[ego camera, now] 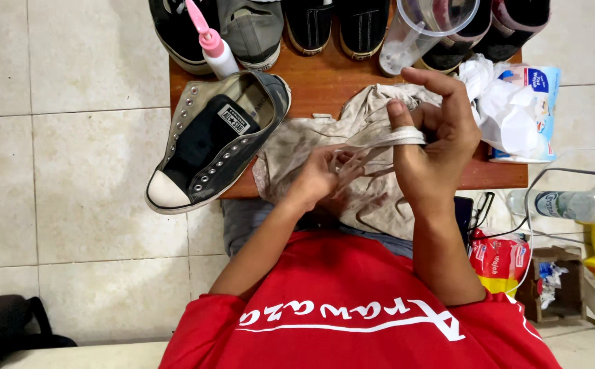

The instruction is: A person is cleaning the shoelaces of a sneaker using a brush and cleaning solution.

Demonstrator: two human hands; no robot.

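Shoelace (379, 140) wound round right hand (434, 147); left hand (318, 174) pinches it.

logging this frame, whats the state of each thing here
shoelace: wound round the right hand, pinched by the left hand
grey shoe: unlaced, on its side on the table
squeeze bottle: capped, upright
plastic jug: empty, tilted
cloth: crumpled, dirty

Shoe-cleaning corner: row of shoes (325, 24), low wooden table (325, 85), tiled floor (72, 157)
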